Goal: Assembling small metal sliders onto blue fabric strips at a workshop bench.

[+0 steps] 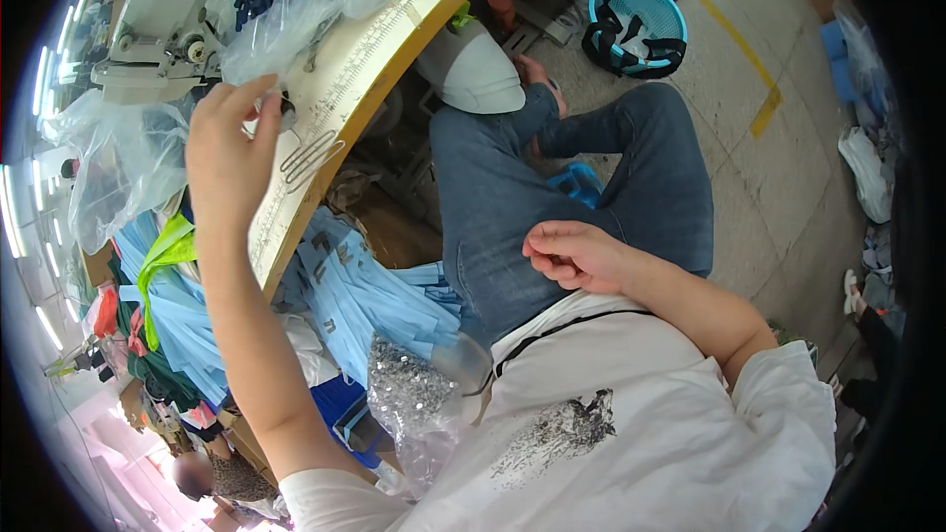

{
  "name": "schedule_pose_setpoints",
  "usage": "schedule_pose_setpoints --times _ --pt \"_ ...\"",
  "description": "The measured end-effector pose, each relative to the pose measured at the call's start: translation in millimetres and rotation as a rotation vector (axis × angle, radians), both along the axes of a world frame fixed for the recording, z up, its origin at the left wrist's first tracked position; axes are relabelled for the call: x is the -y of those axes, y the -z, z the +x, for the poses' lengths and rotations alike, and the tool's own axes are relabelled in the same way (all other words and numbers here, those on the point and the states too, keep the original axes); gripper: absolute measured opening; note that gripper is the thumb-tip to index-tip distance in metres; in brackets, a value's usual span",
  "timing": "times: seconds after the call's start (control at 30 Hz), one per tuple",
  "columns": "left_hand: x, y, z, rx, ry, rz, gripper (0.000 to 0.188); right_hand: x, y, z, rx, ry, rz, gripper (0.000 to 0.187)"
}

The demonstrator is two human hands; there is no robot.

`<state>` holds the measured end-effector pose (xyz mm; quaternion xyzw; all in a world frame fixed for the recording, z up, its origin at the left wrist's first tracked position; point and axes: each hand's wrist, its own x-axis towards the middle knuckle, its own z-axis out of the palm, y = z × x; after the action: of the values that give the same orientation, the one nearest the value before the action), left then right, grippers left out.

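Note:
My left hand (232,153) is raised over the near part of the curved white worktable (357,56), beside a sewing machine (148,74). Its thumb and forefinger are drawn together in a pinch shape. A small dark round thing (287,106) shows just past the fingertips; whether they hold it I cannot make out. Looped metal wire pieces (310,160) lie on the table near that hand. My right hand (576,254) rests on my lap, fingers loosely curled inward, nothing visible in them.
Clear plastic bags (113,163) surround the machine. Light blue fabric pieces (370,291) hang below the table edge. A bag of silvery bits (404,374) is beside my waist. A turquoise basket (665,15) stands on the floor; a white rounded cover (473,69) is near my foot.

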<state>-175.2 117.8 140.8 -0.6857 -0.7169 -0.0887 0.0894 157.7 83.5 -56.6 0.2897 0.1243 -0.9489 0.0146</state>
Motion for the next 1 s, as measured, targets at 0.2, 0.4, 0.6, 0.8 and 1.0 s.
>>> schedule_pose_setpoints --times 0.2,0.4,0.6,0.8,1.0 --pt "23.8 25.3 -55.9 0.417 -0.285 0.220 0.021 -3.1 0.0 0.9 0.009 0.043 0.005 0.017" --pt "36.2 75.6 -58.2 0.472 -0.336 0.078 0.039 -1.2 5.4 1.4 0.017 0.023 -0.004 0.016" --pt "28.5 93.6 -64.6 0.559 -0.351 0.122 0.038 2.0 6.1 -3.8 0.015 0.023 -0.007 0.017" --pt "34.4 103.9 -80.9 0.702 -0.361 0.179 0.022 3.1 4.7 -5.6 0.033 0.022 0.004 0.017" --pt "59.2 92.7 -62.5 0.711 -0.330 0.446 0.008 0.8 3.9 -0.1 0.041 0.047 0.015 0.019"
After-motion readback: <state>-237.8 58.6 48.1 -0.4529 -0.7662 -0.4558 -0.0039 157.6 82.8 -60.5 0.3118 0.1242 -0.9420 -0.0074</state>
